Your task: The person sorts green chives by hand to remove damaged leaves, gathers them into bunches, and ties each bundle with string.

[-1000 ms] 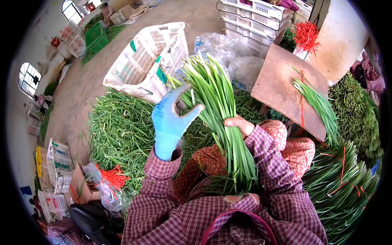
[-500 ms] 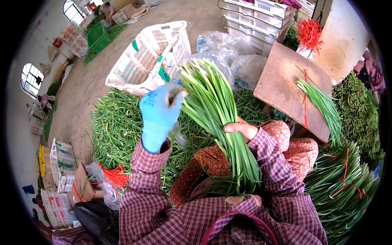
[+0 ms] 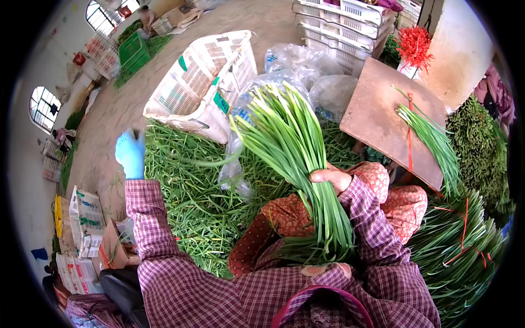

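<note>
My right hand (image 3: 333, 178), bare, is closed round a thick bunch of long green stalks (image 3: 290, 136). The pale ends fan out up and to the left, and the leafy ends hang over my lap. My left hand (image 3: 131, 154), in a blue glove, is stretched far out to the left, beyond the loose pile of green stalks (image 3: 191, 202). Its fingertips are smeared, so whether they are apart or pressed together is unclear. A blurred green stalk (image 3: 210, 162) is in the air above the pile, between my left hand and the bunch.
A white crate (image 3: 180, 82) stands behind the pile, beside clear plastic bags (image 3: 331, 90). On the right, a brown board (image 3: 377, 98) bears a small bunch with a red tie. Tied bunches (image 3: 454, 257) lie below it. Stacked white crates (image 3: 339, 33) stand behind. A person (image 3: 146, 17) is far back.
My left hand has moved away from the bunch, far out to the left. The blurred stalk now shows in the air. My right hand keeps its hold on the bunch, which has shifted slightly right.
</note>
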`<state>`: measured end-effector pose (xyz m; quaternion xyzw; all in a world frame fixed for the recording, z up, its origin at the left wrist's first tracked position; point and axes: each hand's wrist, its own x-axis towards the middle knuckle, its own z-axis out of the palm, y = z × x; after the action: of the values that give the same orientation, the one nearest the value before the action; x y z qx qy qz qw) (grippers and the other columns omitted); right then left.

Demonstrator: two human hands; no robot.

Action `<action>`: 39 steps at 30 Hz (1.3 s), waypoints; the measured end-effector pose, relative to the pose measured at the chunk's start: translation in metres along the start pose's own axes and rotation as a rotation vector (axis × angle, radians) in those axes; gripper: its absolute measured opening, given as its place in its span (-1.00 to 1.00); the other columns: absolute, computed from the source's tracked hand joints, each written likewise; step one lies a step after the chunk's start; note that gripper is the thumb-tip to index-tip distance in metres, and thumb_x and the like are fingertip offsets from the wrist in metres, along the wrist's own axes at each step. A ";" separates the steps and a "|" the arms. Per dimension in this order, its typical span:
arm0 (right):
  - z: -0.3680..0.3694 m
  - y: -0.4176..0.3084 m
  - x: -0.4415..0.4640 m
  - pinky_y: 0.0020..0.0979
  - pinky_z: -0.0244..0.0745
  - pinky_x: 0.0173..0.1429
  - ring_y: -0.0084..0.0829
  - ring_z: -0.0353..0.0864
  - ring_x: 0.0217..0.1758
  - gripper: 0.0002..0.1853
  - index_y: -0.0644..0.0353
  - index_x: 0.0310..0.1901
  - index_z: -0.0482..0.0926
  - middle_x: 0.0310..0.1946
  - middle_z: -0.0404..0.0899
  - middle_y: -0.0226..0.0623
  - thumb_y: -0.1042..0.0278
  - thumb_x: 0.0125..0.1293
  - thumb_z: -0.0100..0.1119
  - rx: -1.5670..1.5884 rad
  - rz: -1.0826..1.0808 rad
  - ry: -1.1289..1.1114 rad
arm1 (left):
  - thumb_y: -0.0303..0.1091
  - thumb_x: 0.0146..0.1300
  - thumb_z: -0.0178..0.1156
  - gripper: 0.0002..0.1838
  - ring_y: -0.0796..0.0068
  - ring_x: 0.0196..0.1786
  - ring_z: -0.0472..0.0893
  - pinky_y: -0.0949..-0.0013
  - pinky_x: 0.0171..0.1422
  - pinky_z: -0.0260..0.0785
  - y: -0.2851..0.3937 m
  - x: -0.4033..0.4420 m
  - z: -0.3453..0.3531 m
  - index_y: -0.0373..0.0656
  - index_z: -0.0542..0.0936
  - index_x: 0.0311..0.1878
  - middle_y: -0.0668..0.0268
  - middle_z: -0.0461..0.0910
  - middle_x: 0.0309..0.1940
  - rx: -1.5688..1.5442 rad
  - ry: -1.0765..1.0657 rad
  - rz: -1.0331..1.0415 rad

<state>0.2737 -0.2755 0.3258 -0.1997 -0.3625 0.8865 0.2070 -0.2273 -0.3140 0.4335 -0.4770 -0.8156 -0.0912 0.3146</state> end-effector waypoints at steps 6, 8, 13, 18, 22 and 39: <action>0.000 0.004 0.004 -0.27 0.50 0.12 -0.35 0.55 0.04 -0.16 0.14 0.43 0.07 0.12 0.48 -0.19 0.35 0.15 0.32 0.034 -0.028 -0.014 | 0.28 0.13 0.18 -0.09 0.05 0.22 0.48 0.07 0.26 0.37 0.060 -0.076 -0.012 -0.36 0.33 0.29 -0.08 0.43 0.21 -1.035 -0.546 -0.189; 0.003 0.005 0.008 -0.31 0.44 0.19 -0.39 0.53 0.08 -0.17 0.17 0.41 0.11 0.11 0.49 -0.21 0.35 0.15 0.34 -0.009 -0.030 0.043 | 0.42 -0.01 0.21 0.10 0.03 0.27 0.42 0.01 0.36 0.27 0.104 -0.104 -0.023 -0.37 0.24 0.35 -0.10 0.35 0.27 -1.639 -0.766 -0.132; 0.020 0.009 0.022 -0.33 0.38 0.26 -0.40 0.48 0.15 -0.19 0.25 0.38 0.15 0.17 0.45 -0.22 0.33 0.14 0.35 -0.067 0.005 -0.081 | 0.49 -0.09 0.20 0.14 0.12 0.30 0.38 -0.02 0.43 0.16 0.201 -0.125 -0.017 -0.24 0.23 0.38 0.07 0.31 0.33 -2.436 -1.013 -0.030; 0.038 0.010 0.024 -0.23 0.08 0.47 -0.27 0.21 0.41 -0.10 0.18 0.46 0.01 0.36 0.25 -0.18 0.16 0.20 0.35 -0.387 0.033 -0.136 | 0.49 0.01 0.13 0.07 0.06 0.18 0.50 0.04 0.27 0.41 0.235 -0.126 -0.018 -0.14 0.20 0.41 -0.06 0.37 0.25 -2.592 -0.633 -0.324; 0.027 0.000 0.016 -0.19 -0.11 0.54 -0.20 -0.06 0.52 0.06 0.19 0.49 -0.23 0.47 -0.05 -0.05 0.01 0.19 0.32 -0.505 -0.180 -0.170 | 0.08 0.06 0.32 -0.15 0.20 0.09 0.55 0.14 0.21 0.44 0.239 -0.130 -0.038 -0.25 0.30 0.32 0.08 0.47 0.15 -2.786 -0.750 -0.343; 0.096 -0.114 0.063 -0.39 0.40 0.22 -0.46 0.56 0.03 -0.49 0.27 0.10 0.53 -0.07 0.62 -0.22 0.08 0.23 0.30 -0.809 -0.329 0.042 | -0.54 0.07 0.18 -0.50 0.41 0.00 0.58 0.33 0.14 0.44 0.249 -0.116 -0.081 -0.26 0.45 0.15 0.22 0.57 -0.04 -2.430 -0.740 -0.364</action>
<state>0.1981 -0.2227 0.4585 -0.2220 -0.7033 0.6242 0.2579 0.0551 -0.3028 0.3900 -0.3354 -0.3006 -0.6773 -0.5817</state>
